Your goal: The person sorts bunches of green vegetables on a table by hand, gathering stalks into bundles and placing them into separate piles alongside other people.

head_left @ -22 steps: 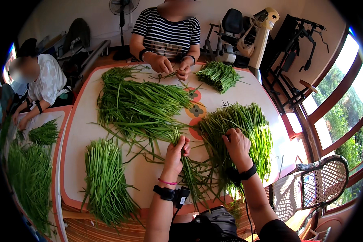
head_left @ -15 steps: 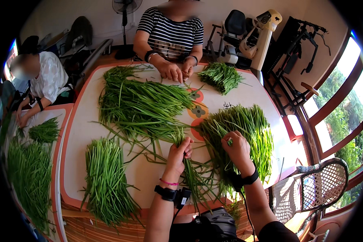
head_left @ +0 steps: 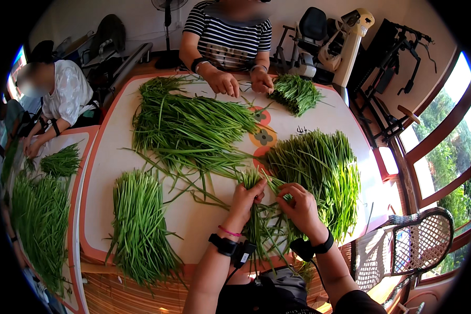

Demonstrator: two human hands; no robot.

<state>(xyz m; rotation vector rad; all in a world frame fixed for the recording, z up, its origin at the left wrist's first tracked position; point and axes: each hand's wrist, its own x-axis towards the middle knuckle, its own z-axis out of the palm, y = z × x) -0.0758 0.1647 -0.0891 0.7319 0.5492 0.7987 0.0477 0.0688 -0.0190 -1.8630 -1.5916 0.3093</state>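
Note:
My left hand [head_left: 247, 200] is closed round a bunch of chives [head_left: 254, 227], whose cut ends poke up past the thumb and whose leaves hang toward the table's near edge. Just to the right, my right hand [head_left: 298, 206] is closed in a pinch, with a few green blades at its fingertips, close to the top of the bunch. Beyond that hand lies a thick, evenly lined-up pile of chives [head_left: 319, 167]. A loose, tangled heap of chives [head_left: 193, 128] spreads over the far left. Another neat pile [head_left: 138, 225] rests at the near left.
Across the white table [head_left: 102, 193] with its orange border, a person in a striped shirt [head_left: 227, 39] works beside a small chive pile [head_left: 295, 94]. A second person [head_left: 65, 91] sits at a side table [head_left: 76, 201] bearing more chives. A wicker chair [head_left: 421, 243] stands at right.
My right hand has moved left from the right-hand pile to beside the bunch. My left hand, with the bunch, has shifted slightly right. The person opposite has drawn their hands apart.

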